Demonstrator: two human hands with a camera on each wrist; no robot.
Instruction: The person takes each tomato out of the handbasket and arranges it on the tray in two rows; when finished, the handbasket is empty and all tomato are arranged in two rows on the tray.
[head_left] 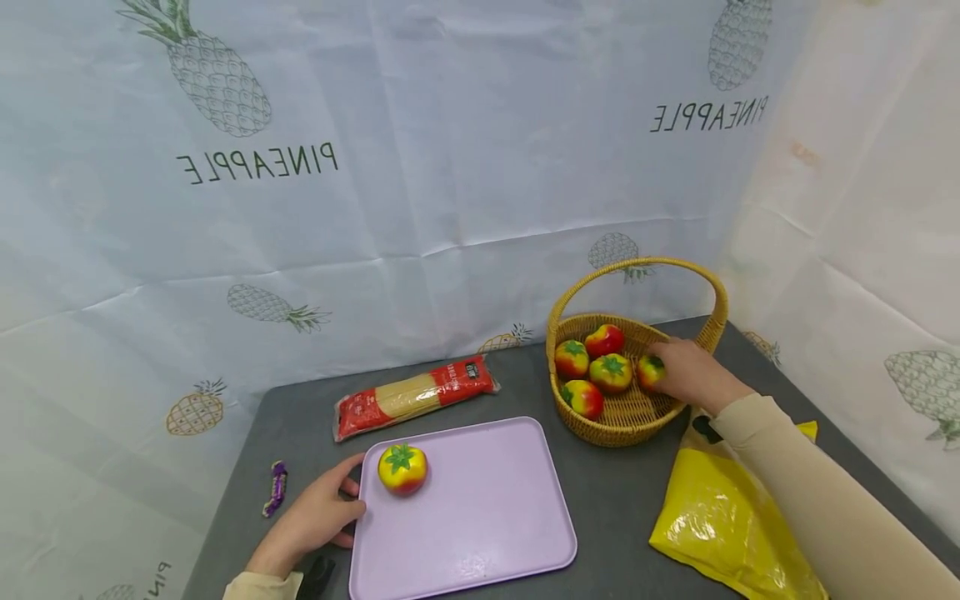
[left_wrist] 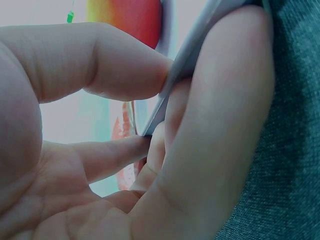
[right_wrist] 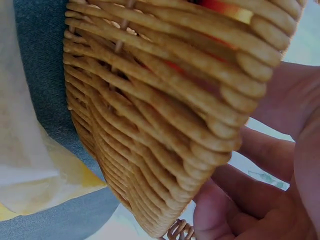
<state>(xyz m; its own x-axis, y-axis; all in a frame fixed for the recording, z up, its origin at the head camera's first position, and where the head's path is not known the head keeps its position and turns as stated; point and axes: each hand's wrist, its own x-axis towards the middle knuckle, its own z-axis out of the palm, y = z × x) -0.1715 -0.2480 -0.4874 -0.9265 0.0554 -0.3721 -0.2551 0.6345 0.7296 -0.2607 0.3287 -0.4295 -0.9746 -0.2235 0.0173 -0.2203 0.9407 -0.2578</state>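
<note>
My left hand (head_left: 319,510) pinches the left rim of a light purple tray (head_left: 480,508); the left wrist view shows the thumb above the edge and fingers beneath it. A yellow-red persimmon (head_left: 402,469) with green leaves sits in the tray's far left corner. At the right, my right hand (head_left: 692,373) reaches over the rim of a wicker basket (head_left: 611,433) and holds a persimmon (head_left: 649,372) inside it. Several other persimmons (head_left: 611,372) lie in the basket's left half. From the right wrist, the woven wall (right_wrist: 165,115) hides most of the fruit and the fingertips.
A red-ended pack of noodles (head_left: 416,396) lies behind the tray. To the left is a purple wrapped candy (head_left: 276,489). A yellow bag (head_left: 720,517) lies under the right forearm, in front of the basket. The basket's tall handle (head_left: 637,262) arches overhead. Pineapple-print cloth (head_left: 450,167) hangs behind the table.
</note>
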